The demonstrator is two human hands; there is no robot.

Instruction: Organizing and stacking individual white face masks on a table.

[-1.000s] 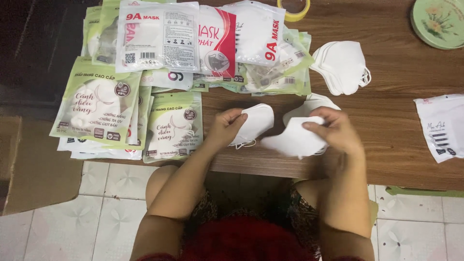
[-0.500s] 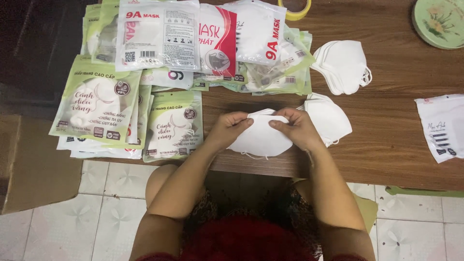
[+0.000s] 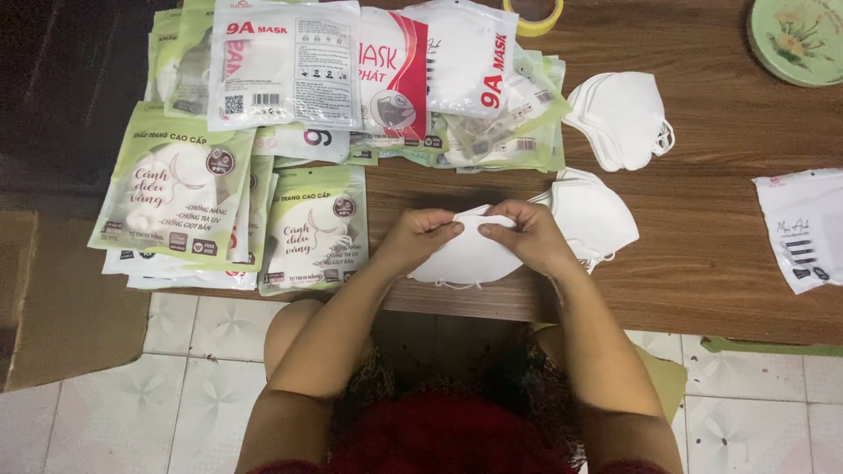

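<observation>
Both my hands pinch the top edge of a white folded face mask (image 3: 470, 256) at the near edge of the wooden table (image 3: 702, 263). My left hand (image 3: 420, 237) grips its left part, my right hand (image 3: 525, 237) its right part, fingertips almost meeting. A small stack of white masks (image 3: 597, 215) lies just right of my right hand. Another stack of white masks (image 3: 622, 118) lies farther back.
Several green and white mask packets (image 3: 180, 189) lie to the left, with more packets (image 3: 351, 70) piled behind. A yellow tape roll (image 3: 533, 17) and a green round plate (image 3: 797, 39) sit at the back. A white packet (image 3: 803, 228) lies at the right. Tiled floor below.
My hands came together from apart. A second ago each touched a separate mask; now both hold one mask by its top edge, lifted slightly toward me.
</observation>
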